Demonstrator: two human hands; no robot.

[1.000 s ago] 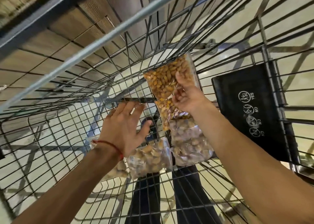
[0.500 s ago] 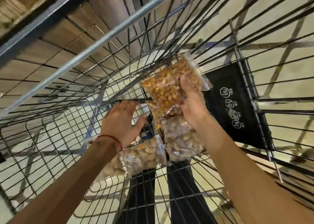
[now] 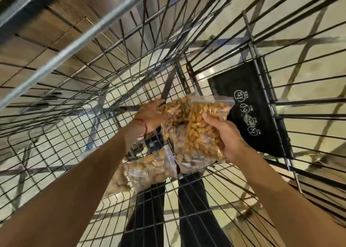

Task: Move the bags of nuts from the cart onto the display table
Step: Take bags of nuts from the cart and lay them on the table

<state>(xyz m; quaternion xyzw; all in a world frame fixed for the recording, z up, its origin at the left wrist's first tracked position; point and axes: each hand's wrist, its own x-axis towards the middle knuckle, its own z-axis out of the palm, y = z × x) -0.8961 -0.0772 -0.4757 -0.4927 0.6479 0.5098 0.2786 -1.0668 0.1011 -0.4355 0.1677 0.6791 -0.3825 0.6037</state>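
While our right hand (image 3: 227,140) grips one orange bag (image 3: 203,132), we close the open left hand (image 3: 151,113) on the bag (image 3: 175,111) at its fingertips before lifting both clear of the cart (image 3: 56,143).

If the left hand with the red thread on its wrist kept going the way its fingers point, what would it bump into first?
Most likely the clear bag of orange-yellow nuts lying in the wire cart: the left hand already reaches its edge, fingers spread. Depth is hard to judge, so contact is uncertain.

Black flap (image 3: 250,111) — "YES", "NO"
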